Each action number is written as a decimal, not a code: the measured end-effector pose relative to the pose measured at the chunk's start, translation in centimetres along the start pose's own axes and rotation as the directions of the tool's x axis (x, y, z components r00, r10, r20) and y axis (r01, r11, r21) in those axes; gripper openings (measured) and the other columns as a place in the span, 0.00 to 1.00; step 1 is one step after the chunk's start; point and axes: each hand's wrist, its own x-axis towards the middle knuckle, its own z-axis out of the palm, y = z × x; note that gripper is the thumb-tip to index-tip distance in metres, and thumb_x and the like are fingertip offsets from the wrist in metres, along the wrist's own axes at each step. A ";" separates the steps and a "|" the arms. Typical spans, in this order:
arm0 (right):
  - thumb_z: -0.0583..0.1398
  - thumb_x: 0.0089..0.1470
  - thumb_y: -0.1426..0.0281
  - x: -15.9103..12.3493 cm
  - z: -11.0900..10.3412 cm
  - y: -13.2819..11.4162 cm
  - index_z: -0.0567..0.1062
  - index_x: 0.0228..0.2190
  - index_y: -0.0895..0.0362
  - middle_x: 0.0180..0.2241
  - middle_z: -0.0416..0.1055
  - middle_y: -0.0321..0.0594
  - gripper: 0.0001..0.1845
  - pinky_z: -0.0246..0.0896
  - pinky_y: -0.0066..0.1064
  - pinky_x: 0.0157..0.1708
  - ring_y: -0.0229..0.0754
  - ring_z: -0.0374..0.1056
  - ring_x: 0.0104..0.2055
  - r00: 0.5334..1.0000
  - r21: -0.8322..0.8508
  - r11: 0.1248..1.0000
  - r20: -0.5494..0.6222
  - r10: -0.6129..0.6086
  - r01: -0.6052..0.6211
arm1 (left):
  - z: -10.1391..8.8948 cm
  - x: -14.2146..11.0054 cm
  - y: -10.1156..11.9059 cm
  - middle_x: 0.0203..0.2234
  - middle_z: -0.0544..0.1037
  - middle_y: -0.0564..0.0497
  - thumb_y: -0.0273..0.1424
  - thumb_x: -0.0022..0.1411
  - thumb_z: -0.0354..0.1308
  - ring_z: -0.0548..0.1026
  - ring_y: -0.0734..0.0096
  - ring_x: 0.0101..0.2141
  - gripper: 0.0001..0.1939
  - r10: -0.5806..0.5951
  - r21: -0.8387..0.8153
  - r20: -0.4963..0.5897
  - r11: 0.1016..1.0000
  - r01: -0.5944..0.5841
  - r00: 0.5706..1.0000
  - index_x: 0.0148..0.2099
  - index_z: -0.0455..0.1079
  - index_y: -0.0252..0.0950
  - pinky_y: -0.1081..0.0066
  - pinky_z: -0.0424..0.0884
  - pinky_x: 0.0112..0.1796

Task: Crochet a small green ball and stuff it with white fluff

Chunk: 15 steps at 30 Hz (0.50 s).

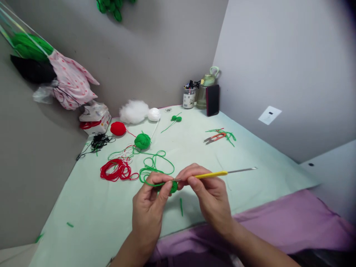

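Got a small green crochet piece (174, 187) pinched in a narrow grip by the left hand (147, 207), held up over the near part of the bench (105, 222), right between both hands. Got a yellow-handled hook (211, 174) in a snug grip in the right hand (213, 196), with one metal end at the green piece and the other pointing off to the right. Can't see the whole piece, being partly covered by the left grip. Worth noting the clutter nearest the work: loose green yarn loops (155, 160) sprawled just past the left hand, beside a red yarn coil (116, 170), plus a green snippet (181, 207) lying between the hands. Further back, can spot a green yarn ball (142, 141), a red ball (118, 128) and a white ball (154, 114), the last next to some fluffy white stuffing (134, 112). Over left, see a black thread tangle (98, 142) near a box (103, 120), with a pink dotted bag (72, 79) hanging above. Off to the right, well apart from the hands, find orange snips (217, 138) by green scraps (229, 135). In the back corner, see a pen cup (189, 99) and a greenish bottle (201, 97), the latter partly blocked by a dark phone-like slab (213, 100). Also got two green bobbles (178, 119) in front of the cup.
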 end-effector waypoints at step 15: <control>0.70 0.56 0.57 0.5 1.1 0.2 0.81 0.31 0.55 0.26 0.73 0.36 0.14 0.69 0.27 0.29 0.36 0.67 0.27 0.917 0.448 0.821 -0.004 0.399 -0.355 | 0.0 0.4 -0.2 0.27 0.80 0.54 0.35 0.55 0.75 0.77 0.72 0.29 0.12 -0.183 -0.213 0.079 0.957 0.196 0.980 0.36 0.77 0.37 0.74 0.73 0.34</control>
